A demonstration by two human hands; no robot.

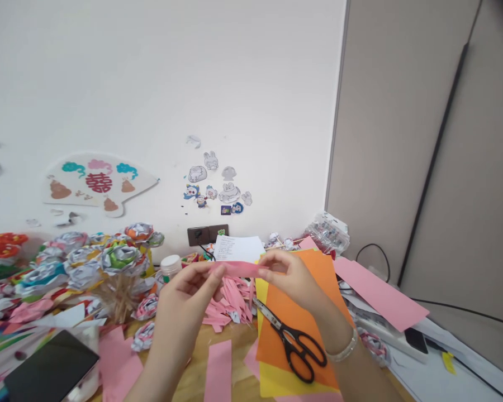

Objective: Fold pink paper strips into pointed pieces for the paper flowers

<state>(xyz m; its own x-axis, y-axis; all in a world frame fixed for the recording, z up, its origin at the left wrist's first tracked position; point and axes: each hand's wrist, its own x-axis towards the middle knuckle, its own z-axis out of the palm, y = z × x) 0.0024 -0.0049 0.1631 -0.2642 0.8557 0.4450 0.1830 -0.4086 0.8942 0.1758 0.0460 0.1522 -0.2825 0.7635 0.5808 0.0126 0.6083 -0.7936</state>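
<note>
A narrow pink paper strip (240,269) is stretched level between my two hands above the table. My left hand (188,296) pinches its left end between thumb and fingers. The right end is pinched by my right hand (291,279). Below the strip lies a heap of folded pink paper pieces (232,301). A flat pink strip (218,368) rests on the table nearer to me. Black-handled scissors (295,343) lie on orange paper sheets (272,346) under my right forearm, with yellow paper (272,385) beneath.
Crumpled paper flowers (121,257) crowd the left side, behind a dark tablet-like device (52,368). A white jar (170,267) and a written sheet (238,248) stand at the back. To the right are a pink sheet (385,293), a power strip (394,335) and cables.
</note>
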